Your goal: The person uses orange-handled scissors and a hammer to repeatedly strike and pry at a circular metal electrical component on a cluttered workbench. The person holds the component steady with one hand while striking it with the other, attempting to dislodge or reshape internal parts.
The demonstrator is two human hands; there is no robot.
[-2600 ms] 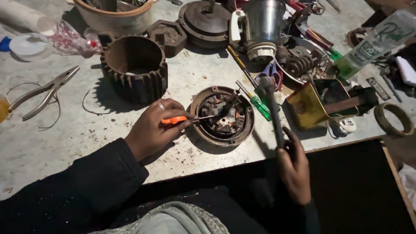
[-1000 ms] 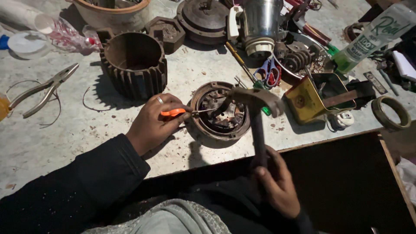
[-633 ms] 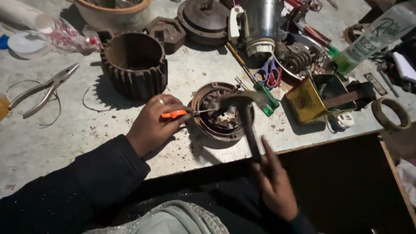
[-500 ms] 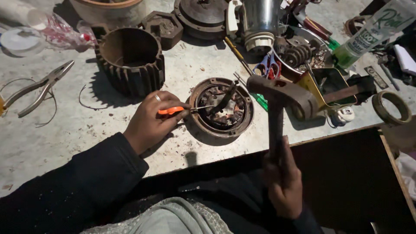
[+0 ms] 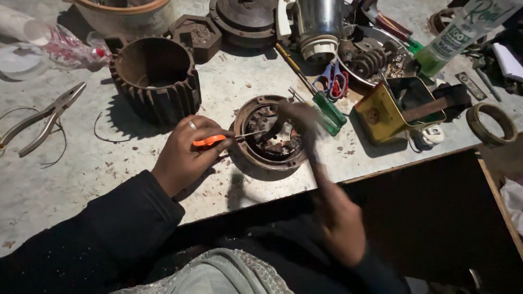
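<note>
Head view | left hand (image 5: 182, 158) holds screwdriver (image 5: 215, 140) on round motor part (image 5: 271, 133) | right hand (image 5: 339, 220) hammers

Two screwdrivers (image 5: 210, 140), one pliers (image 5: 46, 117), one scissors (image 5: 333, 81)

Just right of the left hand (image 5: 182, 157): round motor end cover (image 5: 269, 133) on the workbench (image 5: 81, 185). Behind that hand: finned motor housing (image 5: 155, 79). Far left: pliers (image 5: 43, 122). Beyond the right hand (image 5: 338, 223): screwdriver (image 5: 321, 106), scissors (image 5: 332, 81), open tin (image 5: 397, 106).
</note>
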